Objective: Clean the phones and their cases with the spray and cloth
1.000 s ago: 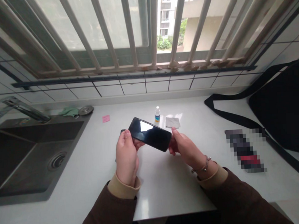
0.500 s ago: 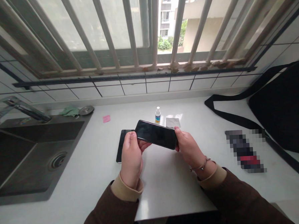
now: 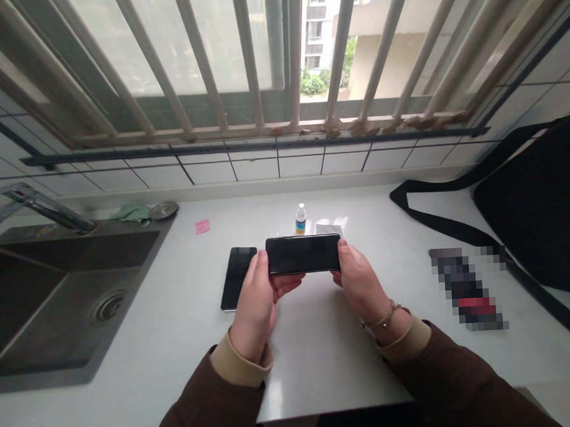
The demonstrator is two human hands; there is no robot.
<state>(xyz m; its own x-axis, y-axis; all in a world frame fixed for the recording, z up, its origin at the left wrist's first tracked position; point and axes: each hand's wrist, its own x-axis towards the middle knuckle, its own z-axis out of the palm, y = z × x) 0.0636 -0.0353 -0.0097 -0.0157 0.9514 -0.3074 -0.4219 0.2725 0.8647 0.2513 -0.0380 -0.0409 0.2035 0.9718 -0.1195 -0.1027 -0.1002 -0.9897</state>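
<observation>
A black smartphone [image 3: 304,254] is held sideways above the counter, its dark screen facing me. My left hand [image 3: 255,299] grips its left end, thumb on the front edge and fingers underneath. On the right end, my right hand [image 3: 364,281] is closed in the same way. A second black phone [image 3: 238,276] lies flat on the counter behind my left hand, which covers part of it. Just beyond the held phone stands a small white-capped bottle [image 3: 300,219] with a blue and yellow label. A pale square packet [image 3: 330,229] lies beside the bottle, partly hidden by the phone.
A dark sink [image 3: 70,301] with a faucet [image 3: 50,210] is set into the white counter [image 3: 312,365] at left. Near it lie a green cloth [image 3: 133,212], a metal strainer [image 3: 164,210] and a pink note [image 3: 202,227]. At right are a black bag [image 3: 542,206] and a blurred-out object [image 3: 468,287].
The held phone has turned from slanting down to the right to level, and tipped so its screen looks narrower. It now covers more of the packet. Both hands keep their grip.
</observation>
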